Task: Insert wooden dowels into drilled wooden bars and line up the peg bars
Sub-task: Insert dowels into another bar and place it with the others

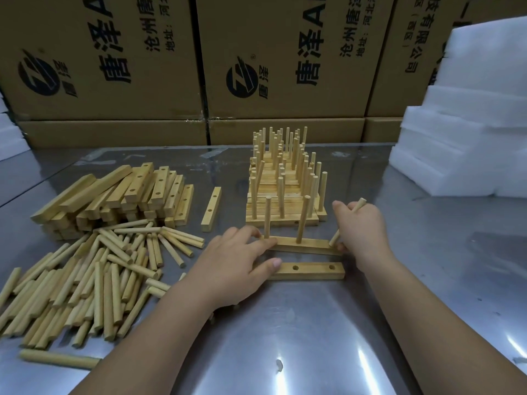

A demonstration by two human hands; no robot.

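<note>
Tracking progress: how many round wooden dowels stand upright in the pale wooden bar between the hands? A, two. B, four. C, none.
A: two round wooden dowels stand upright in the pale wooden bar; the right hand holds a third dowel tilted at its end.

Pale matt wood dowels (pixel 85 280) and bars (pixel 309 270) on a glossy, reflective metal table (pixel 313 337)
</note>
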